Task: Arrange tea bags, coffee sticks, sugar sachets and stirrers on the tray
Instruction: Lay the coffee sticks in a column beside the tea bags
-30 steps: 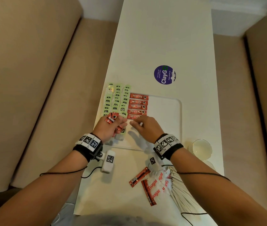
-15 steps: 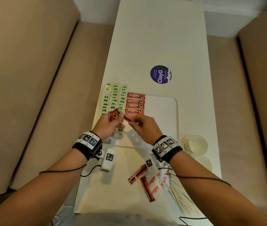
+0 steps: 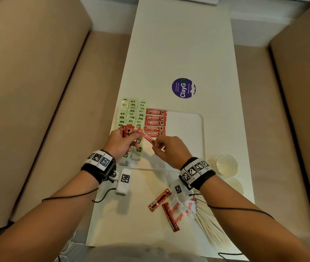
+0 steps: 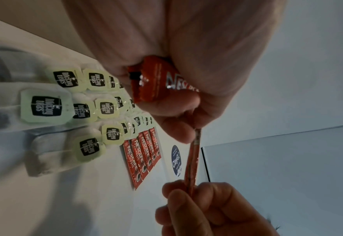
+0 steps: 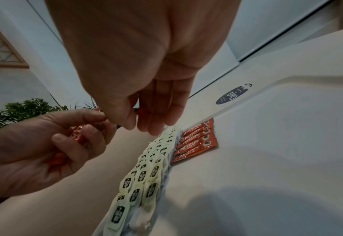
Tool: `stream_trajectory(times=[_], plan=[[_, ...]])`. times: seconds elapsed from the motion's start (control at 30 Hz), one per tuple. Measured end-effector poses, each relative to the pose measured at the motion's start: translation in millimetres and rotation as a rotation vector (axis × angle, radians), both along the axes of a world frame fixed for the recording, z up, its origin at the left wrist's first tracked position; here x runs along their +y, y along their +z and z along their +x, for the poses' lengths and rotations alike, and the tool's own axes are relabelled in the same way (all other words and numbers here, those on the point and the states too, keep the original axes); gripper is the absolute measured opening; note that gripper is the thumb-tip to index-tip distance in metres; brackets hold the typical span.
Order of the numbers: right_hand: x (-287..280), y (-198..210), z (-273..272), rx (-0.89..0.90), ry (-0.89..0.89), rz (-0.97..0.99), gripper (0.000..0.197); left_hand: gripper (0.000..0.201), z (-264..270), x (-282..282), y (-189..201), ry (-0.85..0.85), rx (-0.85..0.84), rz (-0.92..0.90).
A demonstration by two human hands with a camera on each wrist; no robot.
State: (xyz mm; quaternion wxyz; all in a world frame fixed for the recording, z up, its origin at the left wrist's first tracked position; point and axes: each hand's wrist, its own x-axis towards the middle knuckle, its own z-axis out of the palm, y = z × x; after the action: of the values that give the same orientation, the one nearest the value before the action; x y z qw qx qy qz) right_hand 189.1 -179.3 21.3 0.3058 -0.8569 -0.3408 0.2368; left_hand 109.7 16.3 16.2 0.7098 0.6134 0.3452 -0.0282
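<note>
The coffee sticks (image 3: 156, 122) are red with white lettering and a small dark cup emblem. The tea bags (image 3: 132, 112) carry pale green tags printed with black squares. The tray (image 3: 188, 129) and worktop (image 3: 178, 44) are white. A round purple sticker (image 3: 183, 88) bears white lettering. The sugar sachets (image 3: 180, 211) are white with red lettering, and the stirrers (image 3: 210, 227) are pale cream.

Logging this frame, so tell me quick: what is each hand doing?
Left hand: holds a bunch of coffee sticks.
Right hand: pinches one coffee stick by its end.
</note>
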Motion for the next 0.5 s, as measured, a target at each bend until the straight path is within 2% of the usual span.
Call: stream_trajectory(times=[0.2, 0.3, 0.37, 0.4, 0.5], plan=[[-2.9, 5.5, -0.5, 0.005, 0.009, -0.031, 0.008, 0.018, -3.7, -3.6, 7.7, -0.045, -0.008, 0.007], [-3.1, 4.8, -0.9, 0.019, 0.009, -0.022, 0.009, 0.006, -4.4, -6.0, 11.1, -0.097, 0.004, 0.055], [-4.2, 3.8, -1.0, 0.038, 0.010, -0.009, 0.011, 0.019, -4.8, -7.5, 12.3, -0.131, 0.013, 0.070], [-4.8, 3.7, -1.3, 0.045, 0.014, -0.005, 0.012, 0.019, -4.9, -8.5, 12.7, -0.138, 0.013, 0.068], [-7.4, 4.4, -2.5, 0.044, 0.021, 0.006, 0.014, 0.010, -5.9, -10.0, 11.0, -0.111, 0.003, 0.056]])
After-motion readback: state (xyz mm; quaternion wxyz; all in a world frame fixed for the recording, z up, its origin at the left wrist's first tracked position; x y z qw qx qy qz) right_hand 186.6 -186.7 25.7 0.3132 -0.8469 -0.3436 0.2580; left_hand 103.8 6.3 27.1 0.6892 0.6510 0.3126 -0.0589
